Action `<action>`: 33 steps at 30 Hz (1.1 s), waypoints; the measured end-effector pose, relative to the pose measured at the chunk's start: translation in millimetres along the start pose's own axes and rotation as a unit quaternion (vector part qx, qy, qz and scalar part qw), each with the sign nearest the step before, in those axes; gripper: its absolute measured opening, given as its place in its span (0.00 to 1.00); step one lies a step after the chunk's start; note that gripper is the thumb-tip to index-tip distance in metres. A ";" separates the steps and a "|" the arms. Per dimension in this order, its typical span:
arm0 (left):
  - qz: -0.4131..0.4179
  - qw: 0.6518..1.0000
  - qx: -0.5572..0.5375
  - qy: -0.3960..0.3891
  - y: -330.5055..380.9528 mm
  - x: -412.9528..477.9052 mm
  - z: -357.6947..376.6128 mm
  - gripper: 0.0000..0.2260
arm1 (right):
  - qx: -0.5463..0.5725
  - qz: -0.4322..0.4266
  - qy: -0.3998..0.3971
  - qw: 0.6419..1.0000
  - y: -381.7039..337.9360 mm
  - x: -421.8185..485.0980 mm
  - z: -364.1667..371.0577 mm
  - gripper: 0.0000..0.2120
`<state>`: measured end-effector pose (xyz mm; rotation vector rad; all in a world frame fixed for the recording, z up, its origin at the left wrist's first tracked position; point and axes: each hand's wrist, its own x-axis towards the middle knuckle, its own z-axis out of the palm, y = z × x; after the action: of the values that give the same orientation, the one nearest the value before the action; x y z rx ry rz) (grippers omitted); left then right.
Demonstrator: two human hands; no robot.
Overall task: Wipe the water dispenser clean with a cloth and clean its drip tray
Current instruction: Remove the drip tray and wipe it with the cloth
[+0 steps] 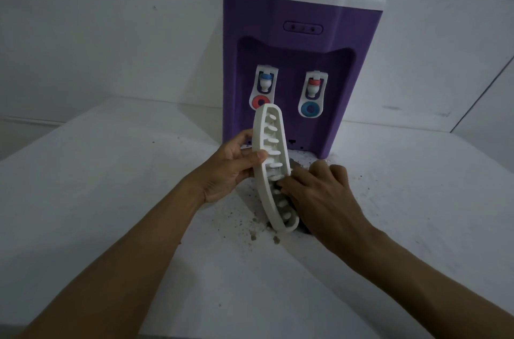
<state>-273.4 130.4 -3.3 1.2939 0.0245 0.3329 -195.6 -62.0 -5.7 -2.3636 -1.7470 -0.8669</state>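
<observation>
Tray [271, 165] is off the dispenser [294, 46] and held up just in front of it, over the desk [111, 199]. It stands on end w/ its long axis near vertical. The top end leans up and away toward the dispenser's taps, and the bottom end is at or just above the desk; can't tell if it touches. The slotted face is turned to the right. Left hand [230, 166] grips the left rim at about mid-height, thumb across the edge and fingers behind. Right hand [319, 194] has its fingers bent round a dark cloth [295, 165], mostly hidden, pressed to the slats [274, 153]. Grit [250, 224] lies scattered on the desk below. To do this step well, IMO: hold the left-hand grip firm so the tray doesn't twist, run the cloth along the long axis slat by slot, push a fold into each gap, and work top to bottom so dirt drops onto the desk, not back into the tray. Then flip it and do the underside and rim.
</observation>
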 end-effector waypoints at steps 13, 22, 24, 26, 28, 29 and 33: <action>0.007 1.000 0.006 0.010 -0.8 0.5 0.0 0.19 | 0.071 0.044 0.027 0.996 -2.2 -0.6 8.6 0.22; 0.003 1.000 0.004 0.016 -0.1 1.7 4.0 0.19 | 0.092 0.049 0.028 0.994 5.5 -3.3 9.9 0.15; 0.003 1.000 0.011 0.011 -1.2 0.1 3.2 0.21 | 0.139 0.040 0.015 0.989 6.7 -4.1 13.7 0.15; 0.002 1.000 0.019 -0.001 -2.2 -2.4 2.3 0.24 | 0.158 0.031 0.010 0.987 10.6 -4.6 15.0 0.15; 0.002 0.999 0.032 -0.012 -2.2 -3.3 2.3 0.26 | 0.171 0.037 0.011 0.984 12.5 -3.8 14.2 0.13; 0.003 0.999 0.034 -0.015 -2.0 -3.2 2.4 0.26 | 0.183 0.039 0.013 0.982 11.5 -3.4 13.7 0.13; 0.000 0.999 0.031 -0.017 -1.2 -2.0 2.2 0.26 | 0.217 0.033 0.027 0.975 1.5 -3.4 14.4 0.11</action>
<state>-274.6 127.6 -4.1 1.3600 0.0053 0.3115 -189.3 -59.9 -19.0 -2.0767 -1.6239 -0.4731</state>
